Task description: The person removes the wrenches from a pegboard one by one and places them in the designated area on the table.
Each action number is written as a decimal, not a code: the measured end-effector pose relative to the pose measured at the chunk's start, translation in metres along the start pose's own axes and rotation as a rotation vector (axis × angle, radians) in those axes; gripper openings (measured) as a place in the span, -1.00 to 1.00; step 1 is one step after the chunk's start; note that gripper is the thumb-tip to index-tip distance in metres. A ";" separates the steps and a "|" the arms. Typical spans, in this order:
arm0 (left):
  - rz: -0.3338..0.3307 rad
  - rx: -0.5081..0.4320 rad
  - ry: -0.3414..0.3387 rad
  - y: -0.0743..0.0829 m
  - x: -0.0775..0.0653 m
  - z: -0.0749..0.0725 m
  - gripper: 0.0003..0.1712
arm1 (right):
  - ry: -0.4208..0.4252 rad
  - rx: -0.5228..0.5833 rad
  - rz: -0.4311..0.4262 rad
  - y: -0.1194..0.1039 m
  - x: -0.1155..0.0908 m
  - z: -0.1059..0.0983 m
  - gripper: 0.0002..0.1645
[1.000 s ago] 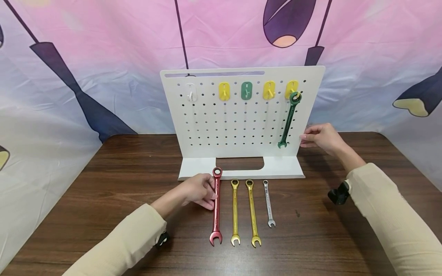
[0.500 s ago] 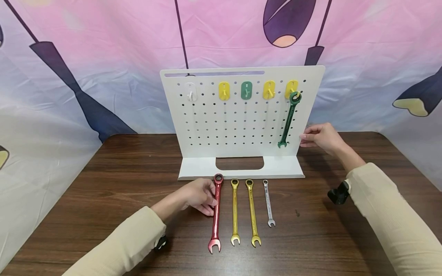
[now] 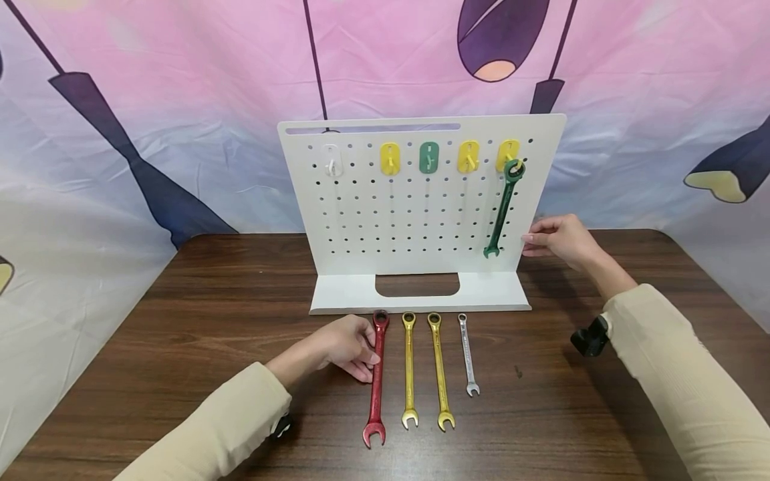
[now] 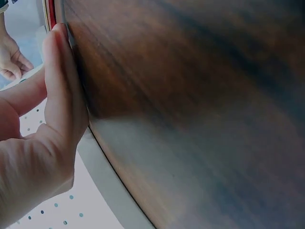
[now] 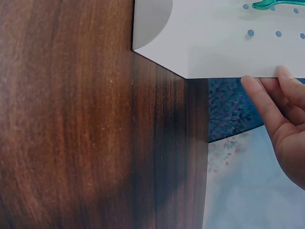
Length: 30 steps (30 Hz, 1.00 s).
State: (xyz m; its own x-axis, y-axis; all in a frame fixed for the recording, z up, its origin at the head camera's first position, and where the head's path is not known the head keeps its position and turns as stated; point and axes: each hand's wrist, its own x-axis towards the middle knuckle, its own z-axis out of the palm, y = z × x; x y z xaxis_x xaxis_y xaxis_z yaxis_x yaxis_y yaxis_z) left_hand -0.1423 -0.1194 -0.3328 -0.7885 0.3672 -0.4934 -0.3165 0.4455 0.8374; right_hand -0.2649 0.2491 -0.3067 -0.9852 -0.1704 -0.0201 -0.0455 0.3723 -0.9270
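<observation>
Presently, left hand (image 3: 345, 349): thumb and fingers pinched together on the shaft of the red combination wrench (image 3: 377, 384).
Red wrench: leftmost of the row before the stand, ring end toward it, forked end toward the person; contact with the tabletop cannot be told.
Right hand (image 3: 559, 242): thumb and fingers pinching the right edge of the white pegboard (image 3: 418, 204).
Row on the wooden tabletop (image 3: 240, 314): beside the red wrench, two yellow combination wrenches (image 3: 410, 374), then a smaller silver combination wrench (image 3: 467, 354).
Pegboard hooks: from left, white hook (image 3: 333, 162), yellow, green, yellow, yellow.
Green combination wrench (image 3: 502, 210): hung by its ring on the rightmost hook (image 3: 506, 148).
</observation>
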 end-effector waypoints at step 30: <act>-0.031 0.017 0.087 0.010 0.002 -0.003 -0.83 | 0.010 -0.004 0.002 0.002 0.000 -0.001 -0.67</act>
State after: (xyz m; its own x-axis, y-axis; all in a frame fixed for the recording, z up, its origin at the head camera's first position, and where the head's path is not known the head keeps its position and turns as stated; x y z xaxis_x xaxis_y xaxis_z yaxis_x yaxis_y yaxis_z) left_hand -0.1485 -0.1173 -0.3246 -0.8213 0.2808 -0.4965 -0.3336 0.4696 0.8174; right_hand -0.2655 0.2502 -0.3082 -0.9868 -0.1609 -0.0182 -0.0443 0.3766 -0.9253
